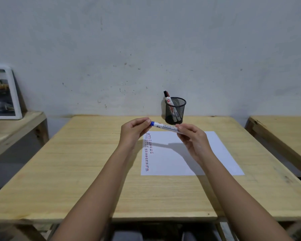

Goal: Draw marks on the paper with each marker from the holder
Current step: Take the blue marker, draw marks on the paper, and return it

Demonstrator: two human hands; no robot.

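Observation:
A white board marker with a blue cap (163,126) is held level above the table's far half. My left hand (135,130) pinches its blue cap end. My right hand (192,136) grips the barrel's other end, which is hidden in my fingers. Below lies a white sheet of paper (189,159) with columns of short red, blue and dark dashes down its left side (148,150). Behind it stands a black mesh holder (175,110) against the wall, with two markers (169,101) leaning in it.
The wooden table (76,171) runs wide to the left of the paper. A second table with a white-framed picture (3,94) stands at the left, and another table edge (276,133) sits at the right. A grey wall closes the back.

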